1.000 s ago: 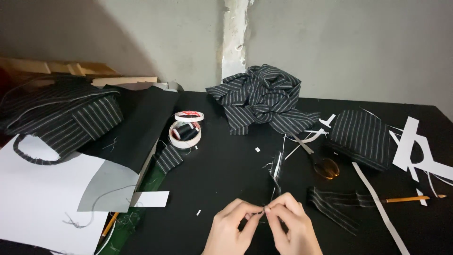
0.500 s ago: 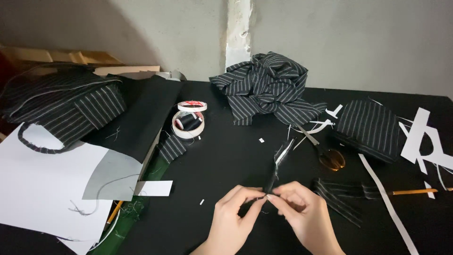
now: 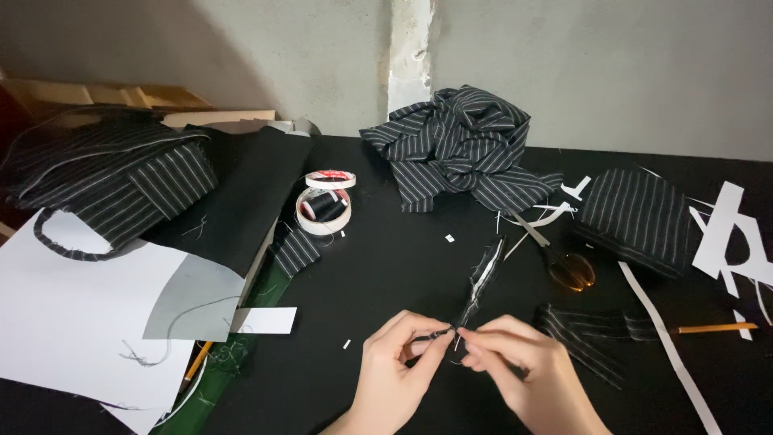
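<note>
Both hands meet at the near edge of the black table (image 3: pixel 403 266). The left hand (image 3: pixel 394 379) and the right hand (image 3: pixel 523 374) each pinch with thumb and forefinger the near end of a narrow strip of striped cloth (image 3: pixel 481 282). The fingertips almost touch each other there. From the pinch the strip runs away from the hands, up and a little to the right, and its far end lies on the table.

I judge the strip to be very light, soft and limp; it will bend and twist at once, and it has no stiffness of its own. It is not fragile, but loose threads at the edge may fray. The best place to hold it is near the end, between the fingertips, with a small grip, as both hands do now.

Just beyond the right hand lie scissors (image 3: pixel 564 262) with amber handles, and to its right a flat piece of striped cloth (image 3: pixel 588 330) and a pencil (image 3: pixel 717 328). Beyond the left hand stands a roll of tape (image 3: pixel 322 211) with dark thread spools inside. Far beyond both hands is a crumpled heap of striped cloth (image 3: pixel 463 149).
</note>
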